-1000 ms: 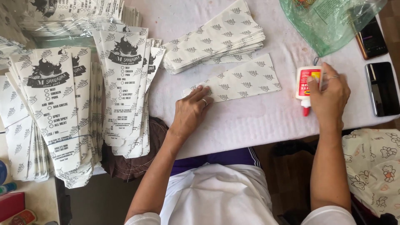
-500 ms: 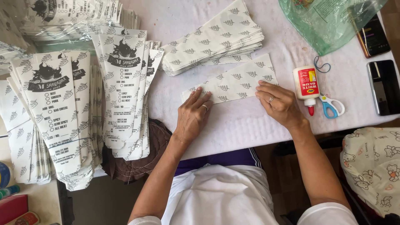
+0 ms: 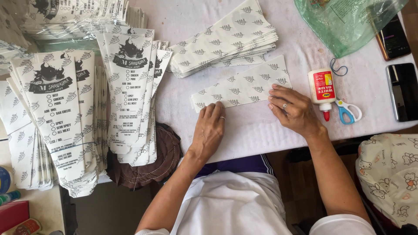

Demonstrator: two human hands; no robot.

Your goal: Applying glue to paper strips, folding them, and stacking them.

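A long white paper sleeve (image 3: 242,88) with a small dark leaf pattern lies flat on the white tablecloth (image 3: 261,130). My left hand (image 3: 210,129) presses its near left end with the fingertips. My right hand (image 3: 292,109) rests flat on its right end, fingers spread, a ring on one finger. Neither hand grips anything. Just right of my right hand lies a white glue bottle (image 3: 321,90) with a red tip, and blue-handled scissors (image 3: 347,111) beside it.
A stack of the same patterned sleeves (image 3: 226,40) sits behind the flat one. Fanned piles of printed paper bags (image 3: 126,87) fill the left side. A green plastic bag (image 3: 348,21) and two phones (image 3: 401,89) lie at the right. A brown cloth (image 3: 148,163) hangs at the table edge.
My right hand let go of the glue bottle, which now lies on the table, and moved left onto the right end of the sleeve. My left hand stayed on the sleeve.
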